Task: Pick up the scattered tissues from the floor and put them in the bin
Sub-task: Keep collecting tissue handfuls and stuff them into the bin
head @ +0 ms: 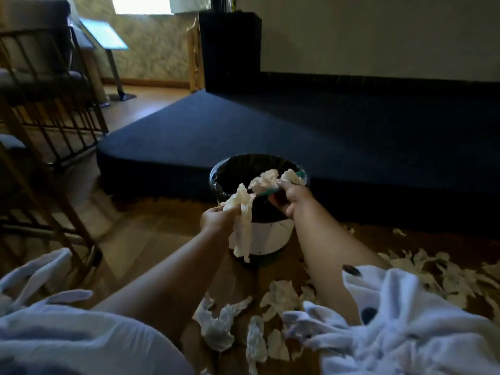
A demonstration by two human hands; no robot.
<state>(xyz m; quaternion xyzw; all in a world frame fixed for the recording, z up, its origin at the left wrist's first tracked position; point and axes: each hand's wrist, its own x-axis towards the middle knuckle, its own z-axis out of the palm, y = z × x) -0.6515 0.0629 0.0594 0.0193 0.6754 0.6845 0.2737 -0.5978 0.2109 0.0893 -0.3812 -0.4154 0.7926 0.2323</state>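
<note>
Head view: chairs [48,104] left, dark platform [297,131] behind bin [273,236], seemingly carpeted.

Bin [266,239]: white wall with a few dark scuffs, and a darker band at the base.
Bin liner [238,171]: was black.
Hanging tissue [243,226]: off-white, creamier in the folds.
Crumpled tissues [266,178]: off-white.
Small object beside them [299,174]: teal green.
Scattered tissues [216,328]: white to pale cream, along the floor's lower and right edges.
Floor [151,239]: was warm brown with lighter patches of sheen.
Platform [297,131]: plain dark navy.
Garment [419,320]: white with scattered dark round spots.
Far wall [151,50]: beige, in a mottled, marbled pattern.
Chair frame [78,221]: golden brown.
Speaker box [230,50]: was black.
</note>
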